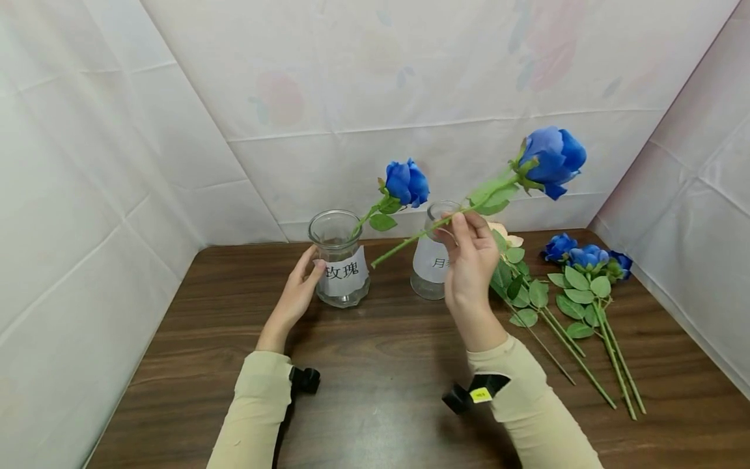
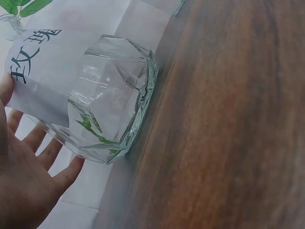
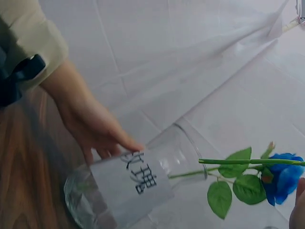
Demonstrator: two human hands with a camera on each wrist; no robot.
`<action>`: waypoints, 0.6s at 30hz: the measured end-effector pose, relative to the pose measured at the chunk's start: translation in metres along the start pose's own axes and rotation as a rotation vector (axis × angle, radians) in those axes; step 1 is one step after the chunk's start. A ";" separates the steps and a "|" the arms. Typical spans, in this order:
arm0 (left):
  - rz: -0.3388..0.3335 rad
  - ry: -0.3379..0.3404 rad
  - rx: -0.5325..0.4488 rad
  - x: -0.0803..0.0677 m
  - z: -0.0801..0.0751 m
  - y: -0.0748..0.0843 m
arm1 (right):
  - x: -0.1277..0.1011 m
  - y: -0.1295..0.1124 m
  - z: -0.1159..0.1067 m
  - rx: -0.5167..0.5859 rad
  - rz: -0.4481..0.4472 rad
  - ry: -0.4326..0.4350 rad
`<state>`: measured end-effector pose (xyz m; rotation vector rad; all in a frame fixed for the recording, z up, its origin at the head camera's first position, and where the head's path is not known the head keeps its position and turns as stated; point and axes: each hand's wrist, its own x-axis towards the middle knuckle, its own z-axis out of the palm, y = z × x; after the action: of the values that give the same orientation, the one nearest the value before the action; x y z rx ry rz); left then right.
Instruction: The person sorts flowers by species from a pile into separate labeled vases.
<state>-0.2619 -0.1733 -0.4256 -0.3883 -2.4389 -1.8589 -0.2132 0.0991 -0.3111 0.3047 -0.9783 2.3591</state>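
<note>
Blue rose [image 1: 551, 156] hangs tilted in the air, its stem pinched by the right hand [image 1: 469, 260] above the table [image 1: 381, 404]. Left hand [image 1: 295, 293], fingers straight, rests against the labelled glass vase [image 1: 340, 260], which already carries one rose.

Dark brown wood-grain table [image 1: 375, 404] set in white-draped corner. Standing on it: two clear glass vases with white paper labels, left [image 1: 341, 267], right [image 1: 430, 260]. Right side: loose blue artificial roses with green stems [image 1: 586, 293] lying flat.
</note>
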 end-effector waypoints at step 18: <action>0.004 -0.005 0.006 0.000 0.000 -0.001 | -0.001 0.064 0.046 -0.028 -0.030 0.090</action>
<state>-0.2616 -0.1731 -0.4264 -0.3979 -2.4446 -1.8514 -0.2494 0.0292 -0.3164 0.1992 -0.9564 2.3094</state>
